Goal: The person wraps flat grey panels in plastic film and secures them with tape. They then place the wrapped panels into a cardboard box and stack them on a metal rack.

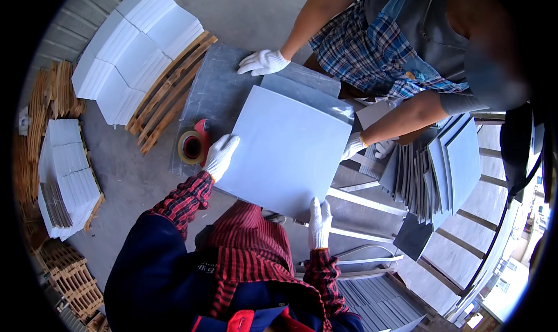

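A square pale grey panel (285,152) lies tilted in front of me, above a worktop (200,94) covered with clear plastic sheeting. My left hand (222,156), in a white knitted glove, grips the panel's left edge. At its near right corner my gloved right hand (319,223) pinches the edge, thumb and fingers apart on either side. A co-worker's gloved hand (352,146) touches the panel's right edge. The co-worker's other gloved hand (264,62) rests flat on the plastic beyond it. Beside my left hand sits a roll of tape (182,148) with a red dispenser.
Stacks of white panels (136,44) stand on a wooden pallet (168,94) at the far left, with another white stack (67,175) nearer. Grey panels (456,163) lean on a slatted rack (444,236) at the right. More grey panels (372,303) lie at the lower right.
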`<state>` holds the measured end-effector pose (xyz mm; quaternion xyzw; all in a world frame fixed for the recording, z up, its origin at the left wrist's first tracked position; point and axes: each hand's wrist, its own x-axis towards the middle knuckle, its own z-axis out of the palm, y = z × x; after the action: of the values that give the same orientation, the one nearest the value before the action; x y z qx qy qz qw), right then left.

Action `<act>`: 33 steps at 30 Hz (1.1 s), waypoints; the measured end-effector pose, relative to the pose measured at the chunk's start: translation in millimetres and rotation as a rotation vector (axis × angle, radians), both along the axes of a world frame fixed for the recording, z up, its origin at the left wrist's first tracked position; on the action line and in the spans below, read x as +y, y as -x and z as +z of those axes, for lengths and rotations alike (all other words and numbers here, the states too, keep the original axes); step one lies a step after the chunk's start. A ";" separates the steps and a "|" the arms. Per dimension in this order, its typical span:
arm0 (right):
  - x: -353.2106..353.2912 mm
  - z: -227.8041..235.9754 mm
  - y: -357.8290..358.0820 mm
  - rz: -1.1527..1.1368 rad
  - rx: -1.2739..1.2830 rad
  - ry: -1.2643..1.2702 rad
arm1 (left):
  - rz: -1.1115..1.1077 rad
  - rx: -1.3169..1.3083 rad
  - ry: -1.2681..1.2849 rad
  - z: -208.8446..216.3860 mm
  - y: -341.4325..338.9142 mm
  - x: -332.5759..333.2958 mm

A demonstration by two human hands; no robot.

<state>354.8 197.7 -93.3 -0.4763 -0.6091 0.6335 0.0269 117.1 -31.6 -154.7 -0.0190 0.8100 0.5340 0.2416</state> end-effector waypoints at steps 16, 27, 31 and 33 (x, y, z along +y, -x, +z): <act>35.5 -26.6 49.8 -0.055 -0.030 -0.094 | -0.028 0.052 0.017 -26.4 44.4 34.7; 72.9 -89.0 54.8 0.242 -0.241 -0.393 | -0.458 0.167 0.742 6.6 73.0 67.8; 73.7 -102.6 54.6 0.245 -0.236 -0.403 | -0.697 0.137 0.844 51.9 86.2 59.6; 72.5 -93.1 61.8 0.253 -0.299 -0.341 | -0.616 0.042 0.810 45.5 78.2 48.4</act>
<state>292.9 270.2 -186.4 -0.4732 -0.7590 0.4427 -0.0632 39.0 16.8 -109.2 0.1392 0.9248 0.0812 0.3448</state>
